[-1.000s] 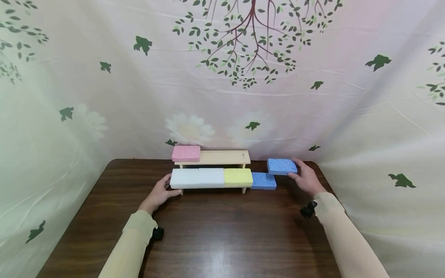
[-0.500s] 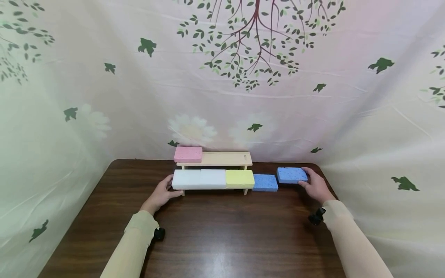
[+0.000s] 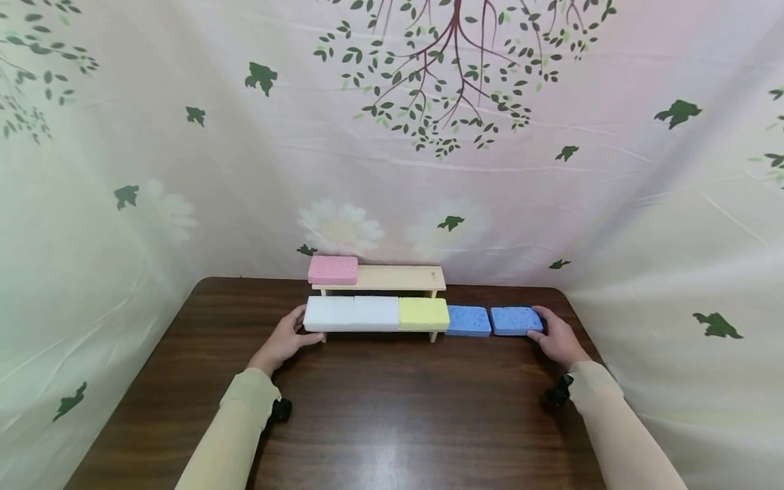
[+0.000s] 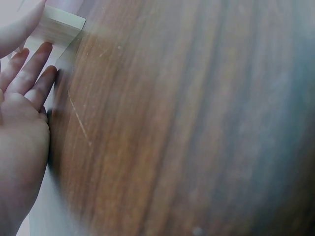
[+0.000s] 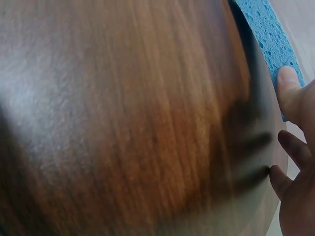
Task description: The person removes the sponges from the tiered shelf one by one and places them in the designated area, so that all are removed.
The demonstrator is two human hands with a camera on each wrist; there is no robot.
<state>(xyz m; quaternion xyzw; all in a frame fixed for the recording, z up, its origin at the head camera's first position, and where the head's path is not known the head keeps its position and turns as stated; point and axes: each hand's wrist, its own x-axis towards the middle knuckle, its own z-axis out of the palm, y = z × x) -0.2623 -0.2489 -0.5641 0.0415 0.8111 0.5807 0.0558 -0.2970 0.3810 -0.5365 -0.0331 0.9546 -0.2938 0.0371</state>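
On the right of the table, my right hand (image 3: 559, 337) pinches the end of a blue sponge (image 3: 516, 321), thumb in front. That sponge lies beside another blue sponge (image 3: 468, 320), with a thin gap between them. My left hand (image 3: 285, 340) grips the left end of a wooden two-step rack (image 3: 401, 277); the left wrist view shows the rack's pale end (image 4: 59, 24) by the thumb and fingers. Along its front step sit two white sponges (image 3: 329, 313) (image 3: 376, 313) and a yellow sponge (image 3: 424, 314). A pink sponge (image 3: 333, 270) is on the back step's left end.
The dark wooden table (image 3: 380, 408) stretches in front of the rack. Behind it and at both sides hangs a printed cloth (image 3: 392, 184), close to the table's back edge. Black wrist cameras (image 3: 282, 410) are strapped to both wrists.
My right hand has carried its blue sponge to the right and down, from partly over the other blue sponge to beside it. The left hand has stayed at the rack's end.
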